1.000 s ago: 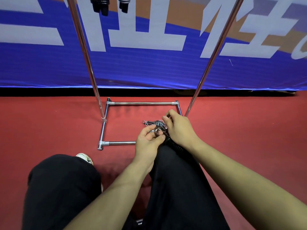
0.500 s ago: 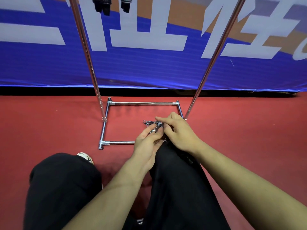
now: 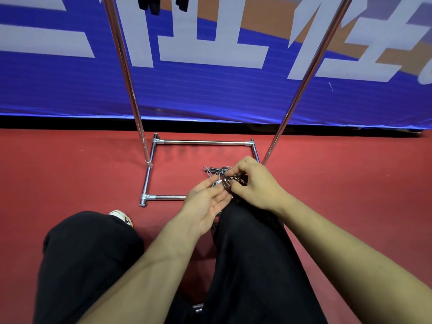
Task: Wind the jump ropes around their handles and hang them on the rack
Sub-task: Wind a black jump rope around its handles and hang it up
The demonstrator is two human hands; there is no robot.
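Since a second ago the left hand (image 3: pixel 205 202) has turned palm up and its fingers have straightened, so it only supports the rope (image 3: pixel 228 181) from below. The right hand (image 3: pixel 254 183) has slid forward and pinches the coil above the right knee, likely tucking in the last turn. The handles are hidden under the hands; a loose loop shows on the floor behind. Hung handles (image 3: pixel 149 4) on the rack (image 3: pixel 126 73) are cut off

The rack (image 3: pixel 203 142) is glossy chromed metal, the floor (image 3: pixel 70 174) matt red, the banner (image 3: pixel 210 94) faintly sheened cloth.
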